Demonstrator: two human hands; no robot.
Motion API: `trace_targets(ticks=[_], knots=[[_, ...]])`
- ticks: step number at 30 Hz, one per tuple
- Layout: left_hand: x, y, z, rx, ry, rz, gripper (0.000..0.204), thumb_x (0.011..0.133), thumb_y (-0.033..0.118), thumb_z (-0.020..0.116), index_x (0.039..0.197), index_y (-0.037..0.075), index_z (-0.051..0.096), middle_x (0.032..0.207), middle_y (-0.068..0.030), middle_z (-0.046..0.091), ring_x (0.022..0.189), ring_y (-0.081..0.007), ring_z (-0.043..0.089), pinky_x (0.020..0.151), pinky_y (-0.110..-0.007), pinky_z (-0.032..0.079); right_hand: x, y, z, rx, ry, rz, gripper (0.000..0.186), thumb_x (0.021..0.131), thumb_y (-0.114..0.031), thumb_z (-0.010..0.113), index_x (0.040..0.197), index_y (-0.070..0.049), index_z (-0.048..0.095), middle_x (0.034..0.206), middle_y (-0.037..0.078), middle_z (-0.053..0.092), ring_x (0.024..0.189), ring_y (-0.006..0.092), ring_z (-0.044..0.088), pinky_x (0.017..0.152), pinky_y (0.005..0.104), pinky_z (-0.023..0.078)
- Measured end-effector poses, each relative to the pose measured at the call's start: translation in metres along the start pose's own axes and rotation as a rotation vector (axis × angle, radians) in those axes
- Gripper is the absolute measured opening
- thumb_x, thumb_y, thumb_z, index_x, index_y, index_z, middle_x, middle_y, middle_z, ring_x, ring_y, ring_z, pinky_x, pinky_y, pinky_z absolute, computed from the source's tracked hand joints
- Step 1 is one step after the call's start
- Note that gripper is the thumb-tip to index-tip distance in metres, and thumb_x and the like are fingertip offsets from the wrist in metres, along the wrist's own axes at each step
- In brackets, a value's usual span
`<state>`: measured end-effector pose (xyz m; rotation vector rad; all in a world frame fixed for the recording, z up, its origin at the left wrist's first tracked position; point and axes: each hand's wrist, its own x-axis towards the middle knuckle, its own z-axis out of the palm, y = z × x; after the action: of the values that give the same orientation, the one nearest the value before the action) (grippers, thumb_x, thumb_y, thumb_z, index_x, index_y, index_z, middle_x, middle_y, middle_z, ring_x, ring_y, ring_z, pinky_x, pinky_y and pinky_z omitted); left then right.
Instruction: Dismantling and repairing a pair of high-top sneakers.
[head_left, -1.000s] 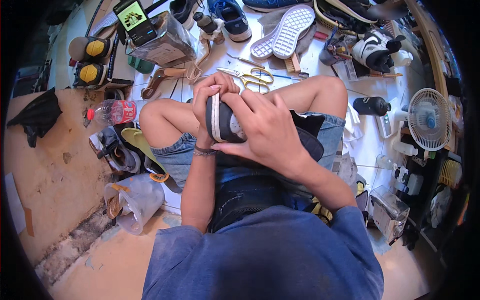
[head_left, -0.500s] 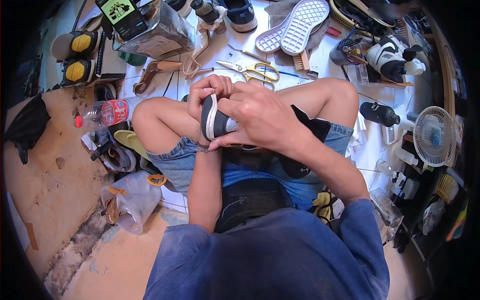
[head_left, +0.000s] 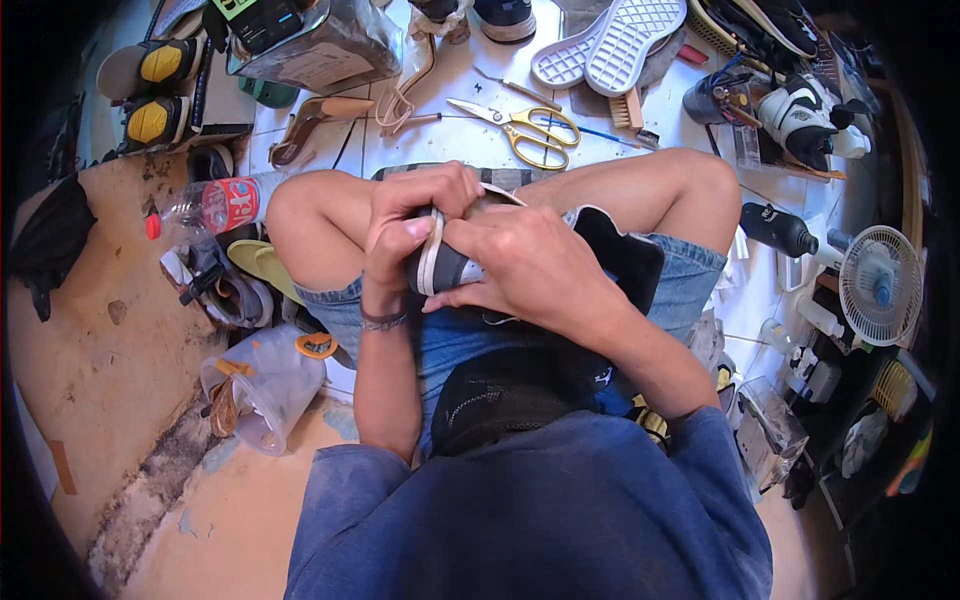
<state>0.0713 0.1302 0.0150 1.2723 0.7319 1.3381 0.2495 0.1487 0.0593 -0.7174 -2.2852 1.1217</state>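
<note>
White floor tiles fill the upper part of the view, and a bare, stained patch of floor lies to the left. A person is seen seated with knees drawn up, in denim shorts and a blue shirt.

A dark shoe with a white sole rim is held between the knees, above the lap. The left hand is closed over the shoe's top and left side, its fingers curled down across the sole rim. The right hand is wrapped around the shoe from the right, fingers bent and pressed against its upper. Both hands touch the shoe and meet each other over it. A dark band is worn on the left wrist.

Yellow-handled scissors lie on the tiles just beyond the knees. A pair of white soles lies farther back, tread up, with a small brush near them. A plastic bottle with a red label lies beside the left knee. A clear plastic tub lies tipped on its side by the left thigh. Worn shoes are piled between the bottle and the tub. Two yellow-and-black shoes stand at upper left. A white fan stands at the right edge, and a black bottle lies between it and the right knee. A black-and-white sneaker sits at upper right.
</note>
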Motion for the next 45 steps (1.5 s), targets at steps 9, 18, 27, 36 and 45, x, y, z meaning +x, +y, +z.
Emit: trace_targets(ticks=[9,18,27,36,45], knots=[[-0.001,-0.010,-0.004,-0.179,0.181,0.036,0.045,0.091,0.026,0.044,0.055,-0.001,0.036,0.052,-0.0088,0.032,0.054,-0.0207,0.029,0.058,-0.038,0.030,0.000,-0.007,0.012,-0.087,-0.062,0.033,0.047,0.073,-0.042,0.083,0.085,-0.002,0.062,0.080,0.015,0.068,0.075,0.0346,0.070,0.064,0.0436,0.055],[-0.015,-0.049,-0.015,-0.285,0.381,-0.109,0.044,0.093,0.028,0.036,0.056,0.004,0.032,0.053,-0.0063,0.030,0.055,-0.0191,0.028,0.057,-0.036,0.029,-0.005,0.006,0.039,-0.187,-0.020,0.167,0.047,0.081,-0.046,0.076,0.080,-0.001,0.062,0.064,0.016,0.065,0.058,0.0329,0.068,0.054,0.0404,0.053],[-0.016,-0.046,-0.018,-0.385,0.400,-0.079,0.045,0.093,0.030,0.036,0.057,0.003,0.032,0.054,-0.0064,0.030,0.056,-0.0191,0.029,0.058,-0.035,0.030,-0.001,0.006,0.041,-0.157,-0.058,0.190,0.049,0.079,-0.048,0.078,0.081,-0.002,0.062,0.064,0.016,0.065,0.059,0.0350,0.067,0.054,0.0429,0.053],[-0.001,0.034,-0.014,0.361,-0.012,-0.059,0.049,0.096,0.033,0.042,0.062,-0.002,0.042,0.058,-0.0122,0.041,0.057,-0.0227,0.045,0.059,-0.037,0.039,0.013,0.006,0.004,-0.184,-0.194,-0.068,0.062,0.081,-0.065,0.068,0.089,-0.003,0.065,0.062,0.017,0.063,0.063,0.0380,0.067,0.058,0.0460,0.053],[-0.010,-0.047,-0.036,-0.118,0.341,-0.140,0.049,0.104,0.028,0.034,0.063,0.001,0.036,0.056,-0.0090,0.038,0.055,-0.0173,0.039,0.058,-0.031,0.035,0.014,0.008,0.030,-0.280,-0.127,0.187,0.063,0.091,-0.060,0.060,0.077,0.001,0.066,0.061,0.020,0.064,0.059,0.0394,0.067,0.056,0.0491,0.053]])
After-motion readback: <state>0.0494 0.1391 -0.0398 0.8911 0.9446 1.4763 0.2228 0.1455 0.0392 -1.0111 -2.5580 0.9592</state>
